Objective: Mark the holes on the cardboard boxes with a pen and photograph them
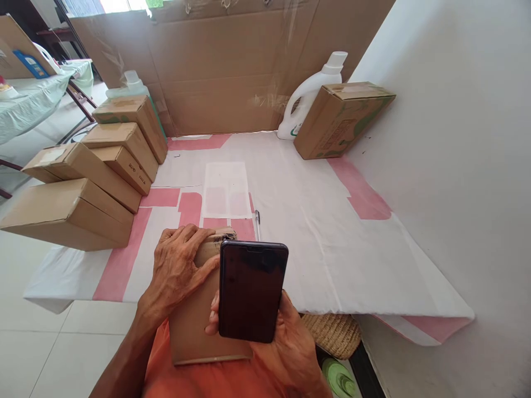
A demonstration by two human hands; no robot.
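Note:
In my right hand (286, 337) is a black smartphone (253, 293), held upright with its dark screen facing me; my fingers wrap round its lower part. My left hand (182, 265) grips the upper part of a brown cardboard box (199, 331), thumb across the front and fingers over the top end. That box leans between my body and the table's front edge, partly behind the phone. Just beyond the phone, a pen (258, 217) lies on the white and pink tablecloth (315, 249). A white sheet of paper (226, 190) rests near it.
Several cardboard boxes (103, 210) stand in a row along the left edge, with a clear bottle (133, 81) behind. At the back right, a white jug (309, 91) stands beside another carton (340, 121). A cardboard panel (219, 72) and a wall (456, 138) bound the table. Below sits a woven basket (334, 334).

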